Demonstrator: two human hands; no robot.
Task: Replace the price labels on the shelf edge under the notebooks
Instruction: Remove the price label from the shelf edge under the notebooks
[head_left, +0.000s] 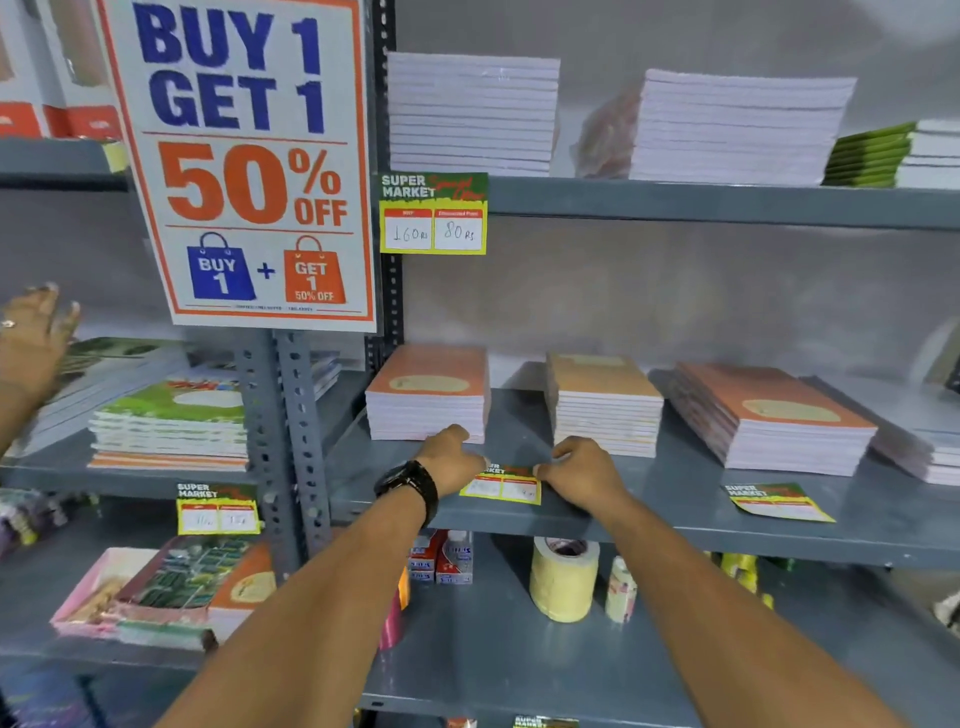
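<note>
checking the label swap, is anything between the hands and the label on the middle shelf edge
Nothing visible. The left hand and right hand are already at either end of the price label on the shelf edge. The notebook stacks sit behind it, farther back on the shelf, not in the way.

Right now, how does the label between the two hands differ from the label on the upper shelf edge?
The label between the hands is held at both ends by the left hand and right hand; the upper label hangs untouched. The upper label's prices read 160 and 80; the held label's figures are too blurred to read. Both share the same green, yellow and red Super Market design.
</note>
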